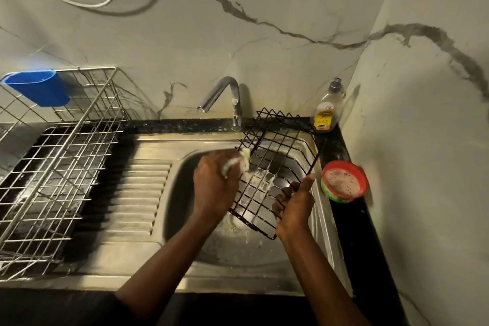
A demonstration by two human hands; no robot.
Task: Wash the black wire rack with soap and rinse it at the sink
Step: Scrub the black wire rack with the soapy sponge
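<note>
At the left of the frame we are noting a silver wire dish drainer (60, 156) sitting on the counter, with a blue plastic cup (37, 90) hanging on its upper left rim. Right of it we are seeing the stainless steel sink (148, 145), ribbed drainboard first, then the basin. A chrome bent tap (225, 98) is standing behind the basin at centre. Below it the left hand (214, 188) is curling its fingers tight round a pale sudsy scrub pad (238, 164) and pressing it on the left edge of the black wire rack (315, 161). The rack is tilting over the basin, far end leaning near the tap base, with foam clinging to the middle wires. The right hand (293, 206) is gripping the rack's lower right edge, fingers hooking through the wires, thumb lying along the side bar. At the right, a clear soap bottle with a yellow label (326, 111) is standing in the counter corner, and a round red-rimmed green tub of soap paste (344, 181) is sitting just beside the sink rim.
</note>
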